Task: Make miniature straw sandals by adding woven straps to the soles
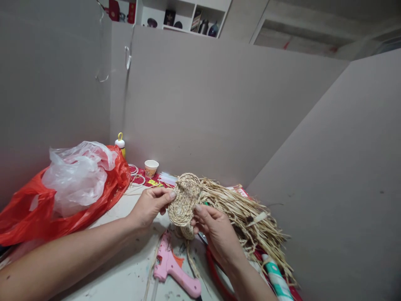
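Between my two hands is a woven straw piece [184, 205], an oval coil of braided straw shaped like a small slipper sole, held up above the table. My left hand [152, 205] pinches its left edge between thumb and fingers. On the other side, my right hand [213, 228] grips its lower right edge. Below it hangs more braid, with a loose straw strand [191, 261] trailing down to the table. A pink glue gun [175, 267] lies just under the piece. Red-handled scissors [216, 271] are partly hidden by my right hand and forearm.
A large bundle of dry straw [247, 213] lies to the right, near a green-and-white tube [277, 278]. At left sit a red plastic bag [40, 209] and a clear bag [78, 179]. A paper cup [151, 168], glue sticks [168, 178] and a bottle [120, 144] stand behind. Grey partitions [203, 104] enclose the table.
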